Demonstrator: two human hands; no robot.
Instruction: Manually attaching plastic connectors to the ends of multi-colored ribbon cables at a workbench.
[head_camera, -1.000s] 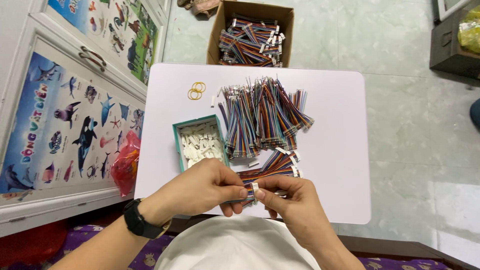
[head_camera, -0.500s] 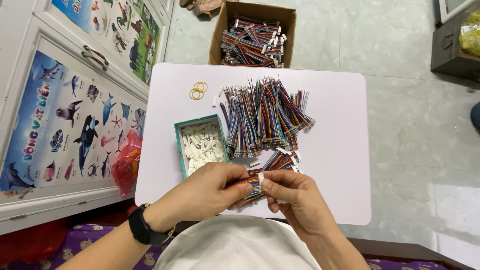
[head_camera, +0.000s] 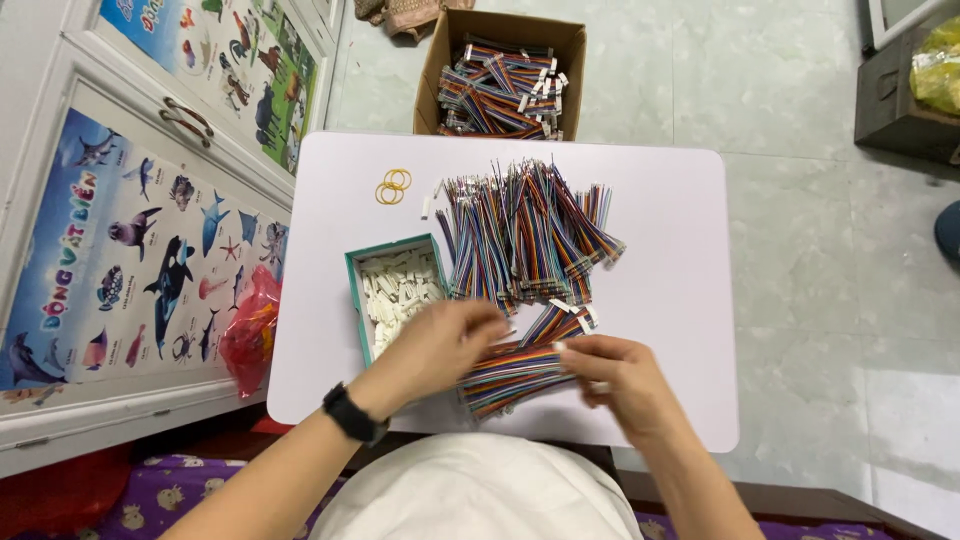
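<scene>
rainbow wire bundle (head_camera: 512, 368) | lying on the white table (head_camera: 680, 300) between both hands, long axis running left-right | right hand (head_camera: 625, 385) pinches its connector end | left hand (head_camera: 445, 345) loosely curled on the other end, beside the teal box (head_camera: 352, 290)

An open brown cardboard box (head_camera: 505, 70) of coloured wire bundles is set on the floor beyond the surface. A small teal-rimmed box (head_camera: 352, 290) of white connectors is placed on the surface (head_camera: 680, 300). Colourful animal posters (head_camera: 130, 250) are fixed to the cabinet doors at left.
</scene>
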